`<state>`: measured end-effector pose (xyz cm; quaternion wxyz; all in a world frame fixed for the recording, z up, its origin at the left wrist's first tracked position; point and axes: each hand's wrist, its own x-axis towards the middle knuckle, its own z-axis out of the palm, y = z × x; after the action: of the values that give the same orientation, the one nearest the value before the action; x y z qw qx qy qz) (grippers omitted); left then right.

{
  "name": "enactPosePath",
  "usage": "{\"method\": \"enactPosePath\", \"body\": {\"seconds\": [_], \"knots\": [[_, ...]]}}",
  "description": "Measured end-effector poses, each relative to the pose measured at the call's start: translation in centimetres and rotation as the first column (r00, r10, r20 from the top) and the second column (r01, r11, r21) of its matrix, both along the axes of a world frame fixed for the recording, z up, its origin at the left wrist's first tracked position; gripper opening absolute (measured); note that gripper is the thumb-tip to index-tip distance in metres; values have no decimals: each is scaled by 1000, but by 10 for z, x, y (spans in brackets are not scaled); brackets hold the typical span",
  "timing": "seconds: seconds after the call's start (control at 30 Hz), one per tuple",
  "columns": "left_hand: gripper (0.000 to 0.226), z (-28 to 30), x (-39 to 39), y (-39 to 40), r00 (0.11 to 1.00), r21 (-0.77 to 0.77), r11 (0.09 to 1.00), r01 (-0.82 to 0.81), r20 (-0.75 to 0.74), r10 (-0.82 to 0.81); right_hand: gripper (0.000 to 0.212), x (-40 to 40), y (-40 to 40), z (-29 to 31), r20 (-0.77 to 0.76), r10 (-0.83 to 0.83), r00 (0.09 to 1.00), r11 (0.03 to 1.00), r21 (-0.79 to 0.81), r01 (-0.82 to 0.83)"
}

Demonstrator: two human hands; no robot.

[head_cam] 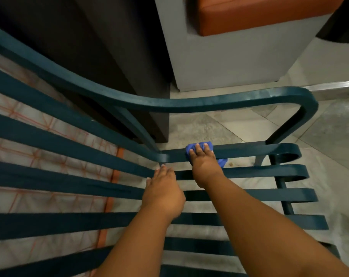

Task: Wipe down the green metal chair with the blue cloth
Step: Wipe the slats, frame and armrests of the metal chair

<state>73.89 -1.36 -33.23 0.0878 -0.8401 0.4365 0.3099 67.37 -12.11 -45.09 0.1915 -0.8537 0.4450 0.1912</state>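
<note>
The green metal chair (209,101) fills the view, its flat slats running left to right and curling at the right end, with a curved armrest above. My right hand (203,162) presses the blue cloth (222,161) onto the farthest seat slat; the cloth wraps over the slat and shows above my fingertips and below my palm. My left hand (163,192) rests flat on the slats near the seat-back bend, fingers together, holding nothing.
A dark cabinet (109,56) stands behind the chair. A grey bench with an orange cushion (259,15) is at the back right. Pale tiled floor (329,124) lies beneath and to the right; an orange-patterned mat (49,126) shows through the left slats.
</note>
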Motion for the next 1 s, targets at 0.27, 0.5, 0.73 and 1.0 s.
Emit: {"method": "enactPosePath", "body": {"seconds": [0.27, 0.5, 0.73, 1.0], "knots": [[69, 5, 14, 17, 984, -54, 983, -176, 14, 177, 77, 64, 13, 11, 126, 145, 981, 975, 151, -164], [71, 15, 17, 23, 977, -49, 976, -212, -9, 212, 81, 63, 25, 8, 80, 224, 971, 968, 96, -231], [69, 36, 22, 37, 981, -83, 978, -191, -40, 189, 71, 8, 16, 27, -24, -111, 993, 993, 35, 112], [69, 81, 42, 45, 948, -350, 895, -275, 55, 313, 28, 83, 25, 117, 488, -431, 759, 870, 448, 206]]}}
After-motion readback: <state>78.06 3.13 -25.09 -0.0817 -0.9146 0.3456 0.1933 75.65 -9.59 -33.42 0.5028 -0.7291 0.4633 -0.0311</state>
